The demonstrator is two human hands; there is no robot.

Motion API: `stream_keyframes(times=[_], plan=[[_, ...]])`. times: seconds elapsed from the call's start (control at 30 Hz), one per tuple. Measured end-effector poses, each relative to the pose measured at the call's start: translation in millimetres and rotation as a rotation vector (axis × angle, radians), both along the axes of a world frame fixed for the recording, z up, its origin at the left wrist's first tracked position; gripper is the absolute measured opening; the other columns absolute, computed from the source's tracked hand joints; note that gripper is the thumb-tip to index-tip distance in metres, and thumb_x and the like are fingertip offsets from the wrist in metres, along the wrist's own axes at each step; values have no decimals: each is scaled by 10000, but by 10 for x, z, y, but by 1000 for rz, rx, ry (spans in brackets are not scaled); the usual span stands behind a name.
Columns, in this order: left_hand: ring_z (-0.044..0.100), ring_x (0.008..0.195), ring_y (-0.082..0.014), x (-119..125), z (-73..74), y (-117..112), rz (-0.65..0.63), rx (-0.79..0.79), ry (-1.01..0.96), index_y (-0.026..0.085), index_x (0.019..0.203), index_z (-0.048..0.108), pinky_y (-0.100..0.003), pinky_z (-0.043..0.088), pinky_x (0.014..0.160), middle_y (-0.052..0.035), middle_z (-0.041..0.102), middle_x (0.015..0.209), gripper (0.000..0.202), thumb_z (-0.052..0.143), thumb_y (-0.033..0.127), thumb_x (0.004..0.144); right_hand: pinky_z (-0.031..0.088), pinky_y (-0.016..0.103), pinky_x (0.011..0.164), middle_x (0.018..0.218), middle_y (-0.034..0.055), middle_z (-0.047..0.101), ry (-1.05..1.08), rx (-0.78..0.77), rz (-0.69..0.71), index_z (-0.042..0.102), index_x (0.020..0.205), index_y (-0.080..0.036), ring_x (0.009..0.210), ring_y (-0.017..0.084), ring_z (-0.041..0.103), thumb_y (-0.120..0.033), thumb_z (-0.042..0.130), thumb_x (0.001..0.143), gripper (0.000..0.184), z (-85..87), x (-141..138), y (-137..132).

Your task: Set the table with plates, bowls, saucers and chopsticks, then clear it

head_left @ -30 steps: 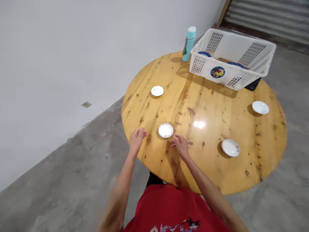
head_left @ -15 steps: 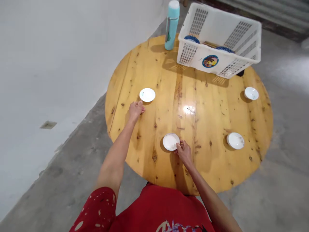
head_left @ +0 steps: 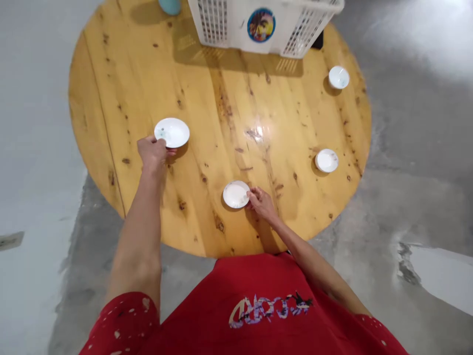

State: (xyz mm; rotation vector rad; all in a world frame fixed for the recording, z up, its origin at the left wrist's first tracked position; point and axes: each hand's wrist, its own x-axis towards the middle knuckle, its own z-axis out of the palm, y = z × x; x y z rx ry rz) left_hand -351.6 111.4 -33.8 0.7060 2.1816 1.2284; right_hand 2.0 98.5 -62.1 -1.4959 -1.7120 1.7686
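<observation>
White saucers: four small ones stand apart on the tabletop, each casting a short shadow.
Left hand (head_left: 151, 153): curled and closed on the rim of the nearer-left saucer (head_left: 172, 132), fingers (head_left: 160, 142) at its lower edge, apparently grasping it.
Right hand (head_left: 262, 204): fingertips (head_left: 251, 195) touching the right rim of the front saucer (head_left: 236, 194); whether it is gripping or only resting there, I cannot tell.
Other saucers: one (head_left: 326, 160) sits toward the right edge of the table, and another (head_left: 339, 77) lies farther back, just beside the basket.
Wooden table: a round, knotty, varnished top (head_left: 92, 88) with a bright glare near its middle.
Plastic basket: a white slatted one (head_left: 218, 19) stands at the far edge, cut off by the top of the view, with a round picture sticker (head_left: 261, 25) on its side.
Bottle: only the teal base (head_left: 170, 5) shows, behind the basket's left end.
Clothing: a red shirt (head_left: 266, 305) with purple-and-white lettering covers the person's front.
Floor: grey concrete (head_left: 417, 162) surrounds the table.
</observation>
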Motion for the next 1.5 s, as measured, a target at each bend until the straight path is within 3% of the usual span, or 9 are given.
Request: stream_keyframes(times=[0.1,0.2,0.33,0.43,0.7,0.9,1.13,1.33,1.5], plan=[[551,619,-76,288,-3,-318,41,-25,-63,-23,1069,589,-262,553,666,-64,670,816,439,552,392,931,464,228,460,645,-14,642,79,-88,-18,567,925,-208,499,148,641,-528,499,924,327,-5,24,54],[534,534,-96,792,91,-618,-81,-3,-134,83,868,661,-210,475,523,-3,611,664,316,615,394,833,463,225,437,625,-6,643,131,-175,-53,552,918,-201,483,149,639,-585,464,940,394,8,41,101],[534,533,-117,1394,214,-830,-245,-108,-112,132,793,684,-216,405,513,8,583,626,296,568,402,828,467,209,435,619,-6,643,164,-202,-73,566,964,-186,474,133,632,-606,460,947,434,15,50,117],[523,577,-128,1618,205,-861,-320,-200,71,144,762,689,-231,353,555,-15,608,655,315,498,373,861,472,204,437,630,-7,644,193,-209,-83,569,976,-182,478,125,631,-612,468,947,442,-2,51,108],[613,735,-205,1717,87,-830,-436,-457,406,181,834,662,-259,344,638,-79,697,789,305,442,386,886,495,198,480,665,-8,653,231,-275,-129,538,936,-197,515,108,639,-571,449,978,387,-38,69,92],[672,833,-271,1686,30,-782,-458,-592,439,192,983,647,-305,403,684,-101,740,919,325,450,434,891,464,189,467,670,-13,647,283,-272,-227,521,909,-196,504,102,630,-523,491,966,333,-7,241,53],[694,912,-317,1718,27,-801,-429,-641,374,177,1189,584,-372,472,778,-100,751,919,446,494,473,868,419,190,443,659,4,656,234,-238,-343,533,897,-186,499,111,620,-612,572,852,430,58,754,-230],[676,810,-272,1731,-57,-818,-479,-564,313,211,852,606,-324,472,680,-96,721,850,341,429,502,862,460,212,465,672,3,660,238,-278,-394,544,904,-178,505,116,622,-672,591,796,509,96,1083,-581],[632,653,-220,1848,-136,-807,-317,-440,137,193,779,595,-280,483,556,-69,677,730,241,535,427,768,466,211,476,665,-2,665,299,-267,-342,559,886,-180,503,114,623,-641,601,803,470,129,1205,-551]])
